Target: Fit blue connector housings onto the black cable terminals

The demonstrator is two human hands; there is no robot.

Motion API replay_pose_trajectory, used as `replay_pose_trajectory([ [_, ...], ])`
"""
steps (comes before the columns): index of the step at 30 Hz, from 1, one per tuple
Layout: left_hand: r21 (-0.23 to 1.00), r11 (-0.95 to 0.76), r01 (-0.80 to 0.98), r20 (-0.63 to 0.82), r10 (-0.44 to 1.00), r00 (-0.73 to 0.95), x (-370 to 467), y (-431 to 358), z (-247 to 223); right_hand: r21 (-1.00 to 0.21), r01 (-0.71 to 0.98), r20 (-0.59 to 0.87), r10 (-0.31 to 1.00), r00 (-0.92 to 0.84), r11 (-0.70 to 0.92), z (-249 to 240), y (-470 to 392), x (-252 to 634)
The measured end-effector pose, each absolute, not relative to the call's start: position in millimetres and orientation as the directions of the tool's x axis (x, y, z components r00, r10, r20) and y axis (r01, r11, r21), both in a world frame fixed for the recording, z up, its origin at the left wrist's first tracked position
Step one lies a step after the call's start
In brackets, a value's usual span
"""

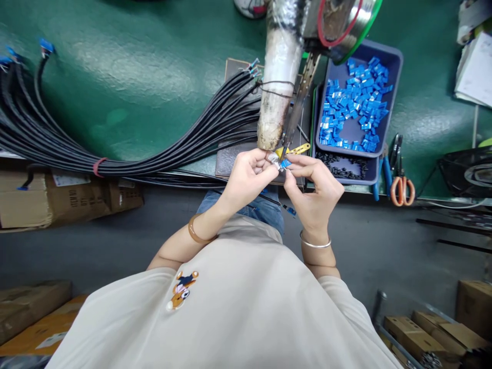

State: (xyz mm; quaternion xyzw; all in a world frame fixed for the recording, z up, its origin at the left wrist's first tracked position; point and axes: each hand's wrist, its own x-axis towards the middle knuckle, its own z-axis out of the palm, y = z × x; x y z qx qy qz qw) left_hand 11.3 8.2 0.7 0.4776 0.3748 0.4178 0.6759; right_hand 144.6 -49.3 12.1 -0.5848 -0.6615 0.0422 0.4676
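Observation:
Both hands meet at the table's front edge, under the tip of a wrapped pipe (272, 102). Between their fingertips is a small blue connector (284, 164) with a whitish part at its left. My left hand (249, 177) is closed in a pinch on the whitish end; what exactly it grips is too small to tell. Thumb and forefinger of my right hand (315, 189) pinch the blue connector from the right. A thin metal tip (294, 123) reaches down to the connector from above. Just behind the fingers lies a yellow piece (300, 149).
Black cables (154, 159) run in a bundle from the left to a dark board (230, 161). Right of the hands stand a bin (394, 97) of blue connectors, a bin of small black parts (346, 166), and orange-handled scissors (402, 190). A solder spool (346, 25) hangs above.

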Motion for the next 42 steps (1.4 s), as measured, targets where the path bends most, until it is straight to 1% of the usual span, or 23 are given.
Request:
replay_pose_trajectory([
  [2,0.959,0.190,-0.208,-0.102,0.922,0.373,10.2,8.5,0.6,-0.614,0.725,0.566,0.815,0.127,0.313,12.4,-49.4,144.5],
  [5,0.958,0.212,-0.191,-0.125,0.914,0.387,7.8,8.1,-2.4,-0.621,0.708,0.550,0.831,0.087,0.336,11.5,-50.9,145.2],
  [9,0.962,0.216,-0.167,-0.132,0.903,0.408,7.2,7.3,-5.7,-0.595,0.717,0.559,0.828,0.044,0.363,9.7,-53.0,145.9],
  [14,0.975,0.198,-0.101,-0.129,0.875,0.466,4.3,4.3,-4.3,-0.578,0.738,0.563,0.825,0.051,0.349,11.3,-56.3,146.2],
  [16,0.980,0.193,-0.048,-0.138,0.832,0.537,-2.6,2.6,-4.0,-0.611,0.720,0.544,0.835,0.081,0.328,14.2,-59.8,148.0],
  [18,0.978,0.210,0.010,-0.168,0.757,0.631,-13.3,2.9,-3.8,-0.682,0.672,0.516,0.841,0.160,0.290,18.5,-65.1,151.4],
  [21,0.972,0.217,0.093,-0.205,0.579,0.789,-30.7,12.3,-1.4,-0.808,0.530,0.475,0.815,0.332,0.255,26.3,-75.8,158.5],
  [24,0.980,0.098,0.175,-0.197,0.283,0.939,-40.4,31.2,8.1,-0.867,0.403,0.461,0.777,0.429,0.293,33.0,-87.0,163.8],
  [27,0.979,-0.117,0.166,-0.147,0.155,0.977,-39.3,45.6,27.7,-0.878,0.356,0.461,0.762,0.454,0.320,36.7,-96.5,163.0],
  [28,0.966,-0.222,0.135,-0.106,0.140,0.985,-37.9,46.4,36.6,-0.875,0.358,0.468,0.753,0.462,0.324,37.5,-99.1,161.2],
  [29,0.936,-0.336,0.105,-0.055,0.155,0.986,-36.7,44.5,46.2,-0.865,0.372,0.489,0.734,0.472,0.337,38.3,-101.6,158.8],
  [30,0.886,-0.456,0.084,-0.001,0.179,0.984,-36.1,40.1,56.1,-0.849,0.394,0.517,0.706,0.485,0.351,39.3,-103.9,156.0],
  [32,0.741,-0.667,0.081,0.099,0.227,0.969,-37.2,25.6,74.1,-0.818,0.447,0.565,0.645,0.514,0.361,42.0,-108.2,150.2],
  [34,0.633,-0.763,0.129,0.163,0.295,0.941,-40.5,8.1,84.2,-0.814,0.490,0.563,0.632,0.532,0.313,45.5,-112.2,145.0],
  [35,0.612,-0.775,0.159,0.183,0.334,0.925,-42.2,0.2,84.7,-0.820,0.503,0.542,0.652,0.530,0.273,47.2,-113.9,142.9],
  [36,0.620,-0.768,0.161,0.217,0.365,0.905,-43.4,-6.6,81.8,-0.828,0.510,0.516,0.678,0.525,0.235,48.6,-115.1,141.0],
  [37,0.658,-0.731,0.181,0.219,0.416,0.883,-44.0,-12.0,75.8,-0.834,0.510,0.490,0.708,0.509,0.210,49.3,-115.8,139.2],
  [38,0.747,-0.645,0.158,0.213,0.459,0.863,-43.9,-16.1,67.4,-0.842,0.504,0.461,0.740,0.490,0.191,49.4,-115.8,137.6],
  [39,0.846,-0.512,0.146,0.179,0.532,0.828,-43.2,-19.2,57.4,-0.853,0.491,0.430,0.773,0.467,0.177,48.7,-115.0,136.0],
  [40,0.934,-0.338,0.117,0.125,0.614,0.780,-42.0,-21.5,46.9,-0.864,0.476,0.397,0.803,0.445,0.164,47.2,-113.5,134.4],
  [41,0.985,-0.161,0.068,0.057,0.664,0.746,-40.5,-23.5,36.7,-0.873,0.466,0.362,0.832,0.420,0.145,45.1,-111.3,132.9],
  [42,0.999,-0.032,0.023,0.005,0.687,0.727,-39.0,-25.4,27.7,-0.878,0.463,0.328,0.857,0.396,0.122,42.4,-108.7,131.6],
])
